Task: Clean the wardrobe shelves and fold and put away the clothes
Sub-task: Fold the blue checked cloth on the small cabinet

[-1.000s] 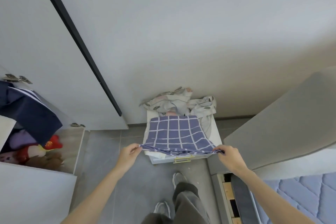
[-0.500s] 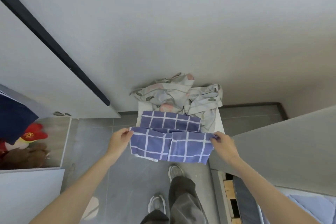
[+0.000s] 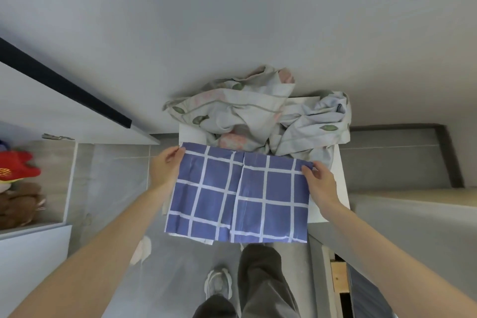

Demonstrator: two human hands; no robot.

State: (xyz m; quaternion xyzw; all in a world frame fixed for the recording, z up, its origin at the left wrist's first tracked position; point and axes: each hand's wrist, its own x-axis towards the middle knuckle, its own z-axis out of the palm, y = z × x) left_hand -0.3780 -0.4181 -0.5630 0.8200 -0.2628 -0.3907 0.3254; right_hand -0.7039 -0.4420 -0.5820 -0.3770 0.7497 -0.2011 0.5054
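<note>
One piece of cloth is in hand, and the rest of the job looks largely undone. A blue cotton cloth with a white grid pattern [image 3: 237,196] is held spread over the front of the small white table [image 3: 341,175]. Its top edge lies level above the table's middle and its lower part hangs past the table's front edge over the grey floor tiles.

The left hand [image 3: 165,169] has its grip closed on the cloth's top corner at the table's left side, thumb and fingers pinching the fabric. The right hand [image 3: 321,184] pinches the other top corner near the table's right side in the same way. A vertical line runs down the middle of the cloth, so it seems to be doubled over already. I judge the fold about half made, with at least one more fold and the putting away to come.

At the back of the table, against the wall, sits a crumpled heap of pale fabric printed with leaves and pink flowers [image 3: 240,113], wholly unfolded. That is the larger share of the folding left.

Well to the left of the table an open wardrobe compartment [image 3: 69,175] holds a red plush toy [image 3: 15,166] and a brown plush toy [image 3: 18,205]. No folded clothes show inside it. Whether its shelf has been wiped cannot be told.
</note>
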